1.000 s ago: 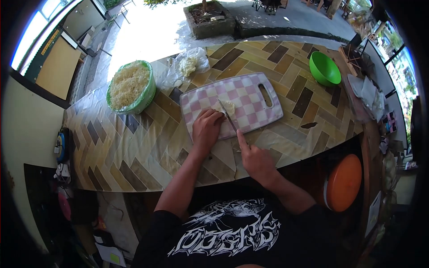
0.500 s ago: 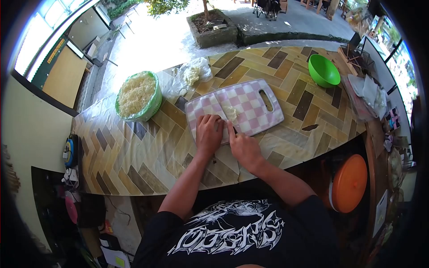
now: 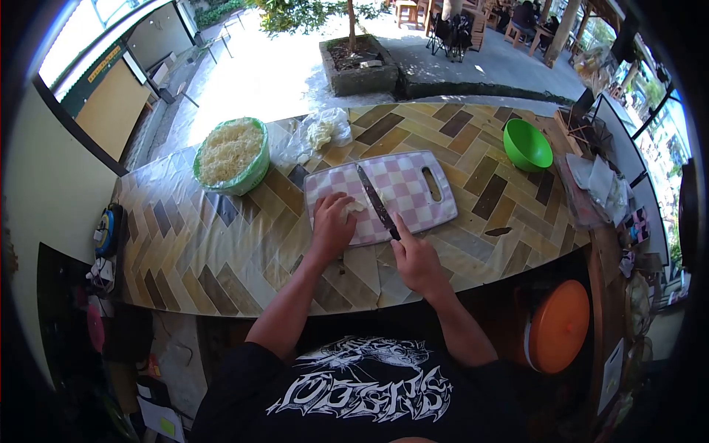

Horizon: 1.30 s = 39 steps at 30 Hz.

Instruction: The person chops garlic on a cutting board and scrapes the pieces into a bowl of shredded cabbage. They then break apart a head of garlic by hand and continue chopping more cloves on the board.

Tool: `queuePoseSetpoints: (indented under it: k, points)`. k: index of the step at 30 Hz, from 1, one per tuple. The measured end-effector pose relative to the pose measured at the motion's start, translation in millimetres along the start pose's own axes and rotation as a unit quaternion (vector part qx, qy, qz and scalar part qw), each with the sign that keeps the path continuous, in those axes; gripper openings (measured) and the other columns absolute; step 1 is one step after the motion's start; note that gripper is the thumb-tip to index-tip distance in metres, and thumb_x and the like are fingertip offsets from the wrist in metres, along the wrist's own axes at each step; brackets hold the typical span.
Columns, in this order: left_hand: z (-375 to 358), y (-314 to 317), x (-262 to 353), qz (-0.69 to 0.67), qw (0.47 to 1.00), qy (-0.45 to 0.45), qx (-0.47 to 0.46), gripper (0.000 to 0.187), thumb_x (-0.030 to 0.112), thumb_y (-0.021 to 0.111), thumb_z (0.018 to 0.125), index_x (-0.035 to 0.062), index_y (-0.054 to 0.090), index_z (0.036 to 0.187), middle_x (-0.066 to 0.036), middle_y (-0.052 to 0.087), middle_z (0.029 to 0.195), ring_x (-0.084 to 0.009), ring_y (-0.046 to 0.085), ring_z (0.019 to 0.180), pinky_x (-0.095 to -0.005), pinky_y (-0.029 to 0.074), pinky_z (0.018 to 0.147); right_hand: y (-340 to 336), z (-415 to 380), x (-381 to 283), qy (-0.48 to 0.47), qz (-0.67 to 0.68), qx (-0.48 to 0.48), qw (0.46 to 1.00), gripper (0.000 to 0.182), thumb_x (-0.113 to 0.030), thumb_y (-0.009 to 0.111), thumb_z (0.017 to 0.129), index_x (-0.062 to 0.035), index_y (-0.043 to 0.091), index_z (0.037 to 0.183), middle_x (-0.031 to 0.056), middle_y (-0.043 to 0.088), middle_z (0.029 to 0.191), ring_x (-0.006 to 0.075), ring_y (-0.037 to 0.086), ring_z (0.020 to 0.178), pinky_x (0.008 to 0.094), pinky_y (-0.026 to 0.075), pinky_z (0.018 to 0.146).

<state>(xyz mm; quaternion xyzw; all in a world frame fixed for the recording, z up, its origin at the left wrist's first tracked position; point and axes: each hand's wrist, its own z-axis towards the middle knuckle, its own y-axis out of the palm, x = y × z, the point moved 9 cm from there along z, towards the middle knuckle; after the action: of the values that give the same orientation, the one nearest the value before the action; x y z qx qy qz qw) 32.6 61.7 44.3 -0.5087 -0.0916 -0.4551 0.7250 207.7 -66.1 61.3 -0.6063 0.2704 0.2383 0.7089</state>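
Observation:
A pink-and-white checkered cutting board [image 3: 402,171] lies on the tiled table in front of me. My right hand [image 3: 417,262] grips a knife [image 3: 375,198] by its dark handle, the blade pointing away from me across the board. Over the board's left part, my left hand [image 3: 334,225] has its fingers curled around a pale, whitish-yellow piece of food [image 3: 354,209], which shows beside the thumb. The blade is to the right of that piece and apart from it. Small pale bits lie beside the blade, partly hidden by it.
A green lined basket [image 3: 252,176] heaped with pale shreds stands at the left. Behind the board is a clear plastic bag [image 3: 338,127] with pale pieces. A green bowl [image 3: 528,145] sits at the right, near plastic packs [image 3: 600,177]. An orange lid [image 3: 561,325] is below the table.
The knife has swung out from between my hands and now lies diagonally over the board. My left hand has moved left with the pale piece; my right hand has shifted slightly right and nearer me.

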Motion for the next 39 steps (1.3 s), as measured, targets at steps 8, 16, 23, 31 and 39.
queuePoseSetpoints:
  k: [8,16,23,31,39]
  points:
    - [0,-9,-14,-0.020,0.996,-0.076,-0.041,0.040,0.019,0.082,0.084,0.0067,0.074,0.122,-0.014,0.070,0.129,-0.0366,0.063,0.123,-0.0472,0.046,0.111,10,-7,-9,-0.007,-0.026,0.002,1.000,0.062,-0.022,0.061,0.106,-0.0096,0.043,0.163,0.0281,0.068,0.076,0.0504,0.068,0.074,0.0611,0.050,0.070]
    - [22,14,33,0.040,0.998,-0.015,-0.043,0.045,0.024,0.084,0.086,0.0092,0.076,0.127,-0.012,0.071,0.134,-0.0336,0.055,0.136,-0.0477,0.038,0.116,-4,6,22,0.042,-0.059,0.067,0.995,0.056,-0.022,0.061,0.105,-0.0041,0.051,0.157,0.0273,0.074,0.089,0.0473,0.072,0.082,0.0593,0.055,0.073]
    - [33,46,32,0.040,0.990,-0.006,-0.133,0.047,0.021,0.082,0.087,0.0074,0.075,0.131,-0.012,0.071,0.134,-0.0345,0.057,0.135,-0.0490,0.039,0.115,-15,-4,36,0.064,-0.047,0.079,0.994,0.049,-0.021,0.061,0.105,-0.0041,0.058,0.151,0.0270,0.074,0.090,0.0481,0.071,0.082,0.0587,0.055,0.074]
    - [18,19,13,0.011,0.995,0.000,-0.103,0.041,0.017,0.078,0.090,0.0072,0.075,0.129,-0.014,0.071,0.131,-0.0363,0.062,0.127,-0.0483,0.044,0.111,-13,-18,40,0.058,-0.028,0.068,0.996,0.048,-0.024,0.061,0.106,-0.0061,0.060,0.150,0.0251,0.074,0.088,0.0481,0.071,0.082,0.0586,0.055,0.074]
    - [11,-18,-11,0.073,0.996,-0.017,-0.041,0.039,0.018,0.078,0.090,0.0110,0.076,0.129,-0.011,0.073,0.127,-0.0344,0.062,0.126,-0.0472,0.042,0.112,4,-3,25,0.020,0.020,0.047,0.998,0.042,-0.022,0.062,0.104,-0.0038,0.061,0.142,0.0266,0.074,0.090,0.0494,0.071,0.085,0.0600,0.055,0.076]
